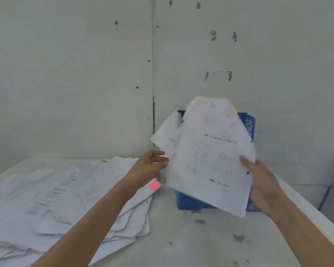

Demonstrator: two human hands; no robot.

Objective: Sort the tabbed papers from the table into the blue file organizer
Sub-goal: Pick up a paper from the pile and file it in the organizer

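My right hand (pixel 262 182) grips the lower right edge of a printed white paper (pixel 210 155), thumb on its front, and holds it tilted in the air in front of the blue file organizer (pixel 193 202). A yellow tab (pixel 234 110) shows at the paper's upper right edge. My left hand (pixel 150 166) hovers at the paper's left edge with fingers extended, at or just short of touching it. The organizer stands against the wall, mostly hidden behind the paper, and other white sheets (pixel 168 132) stick out of it at the left. A loose pile of papers (pixel 69 199) covers the table's left side, one bearing a pink tab (pixel 155 185).
The white table (pixel 200 243) is stained and runs to a right edge near my right forearm. A marked white wall (pixel 85 74) rises directly behind the table and the organizer. Grey floor (pixel 332 199) shows at the far right.
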